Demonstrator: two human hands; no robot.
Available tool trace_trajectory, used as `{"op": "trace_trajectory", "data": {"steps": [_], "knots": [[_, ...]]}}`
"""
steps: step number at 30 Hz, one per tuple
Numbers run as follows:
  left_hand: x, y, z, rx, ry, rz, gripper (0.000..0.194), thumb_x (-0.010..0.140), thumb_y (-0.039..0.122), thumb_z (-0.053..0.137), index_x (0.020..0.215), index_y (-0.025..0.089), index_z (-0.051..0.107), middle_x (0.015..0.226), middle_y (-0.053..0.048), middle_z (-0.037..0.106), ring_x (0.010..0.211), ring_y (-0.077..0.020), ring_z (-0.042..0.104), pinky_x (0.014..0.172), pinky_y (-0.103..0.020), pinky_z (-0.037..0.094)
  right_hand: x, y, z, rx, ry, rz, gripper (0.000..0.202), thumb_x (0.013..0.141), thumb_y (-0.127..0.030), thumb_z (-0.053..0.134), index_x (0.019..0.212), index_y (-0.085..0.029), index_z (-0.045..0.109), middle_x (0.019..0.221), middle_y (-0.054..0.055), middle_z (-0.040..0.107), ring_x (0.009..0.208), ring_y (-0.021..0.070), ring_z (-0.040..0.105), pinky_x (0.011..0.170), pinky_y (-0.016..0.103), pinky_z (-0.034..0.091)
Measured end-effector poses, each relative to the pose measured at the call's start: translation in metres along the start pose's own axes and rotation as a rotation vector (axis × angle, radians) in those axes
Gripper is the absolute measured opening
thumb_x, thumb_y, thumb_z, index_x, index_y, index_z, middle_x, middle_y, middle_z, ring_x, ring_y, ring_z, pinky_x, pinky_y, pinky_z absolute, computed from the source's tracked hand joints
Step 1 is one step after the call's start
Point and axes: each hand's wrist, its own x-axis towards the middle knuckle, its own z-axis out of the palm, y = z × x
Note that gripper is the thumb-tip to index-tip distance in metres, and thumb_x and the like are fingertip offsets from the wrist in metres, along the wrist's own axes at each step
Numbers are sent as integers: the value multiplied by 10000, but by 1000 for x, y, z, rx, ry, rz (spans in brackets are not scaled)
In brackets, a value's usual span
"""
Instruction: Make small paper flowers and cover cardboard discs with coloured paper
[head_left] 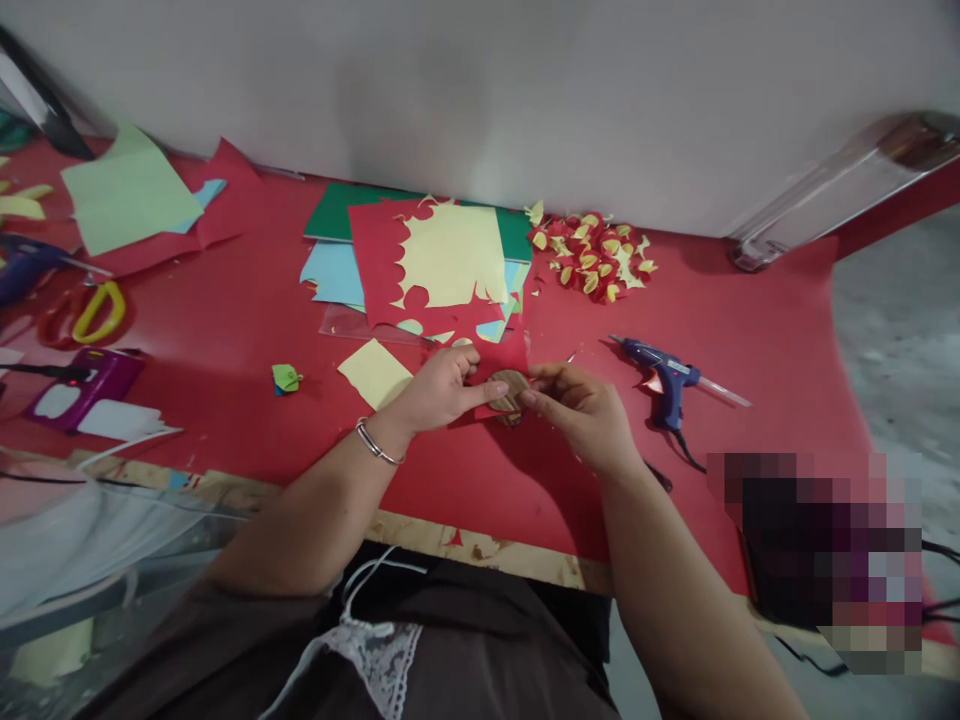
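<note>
My left hand is closed, its thumb pressing a small round brown disc with a wood-like pattern against a piece of red sheet. At the disc's right edge, the thumb and fingers of my right hand are pinched together. A thin pointed tip shows just above those fingers; what they grip is too small to make out. Left of my left hand lies a pale yellow square on the red tabletop.
Beyond my hands are a stack of cut coloured sheets and a heap of red and yellow cut pieces. A blue glue gun lies right. Scissors and a purple power strip are left. A clear tube leans right.
</note>
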Motion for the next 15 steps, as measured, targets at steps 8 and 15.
{"op": "trace_trajectory", "data": {"steps": [8, 15], "knots": [[1, -3, -4, 136, -79, 5, 703, 784, 616, 897, 717, 253, 298, 709, 72, 213, 630, -119, 202, 591, -321, 152, 0, 0, 4, 38, -18, 63, 476, 754, -609, 933, 968, -210, 787, 788, 6, 700, 705, 161, 627, 683, 323, 533], [0, 3, -6, 248, -109, 44, 579, 842, 458, 836, 734, 256, 305, 715, 75, 230, 618, -121, 205, 593, -327, 174, 0, 0, 3, 20, -73, 88, 464, 772, -636, 906, 851, -211, 738, 746, -1, 629, 689, 162, 554, 654, 321, 422]]}}
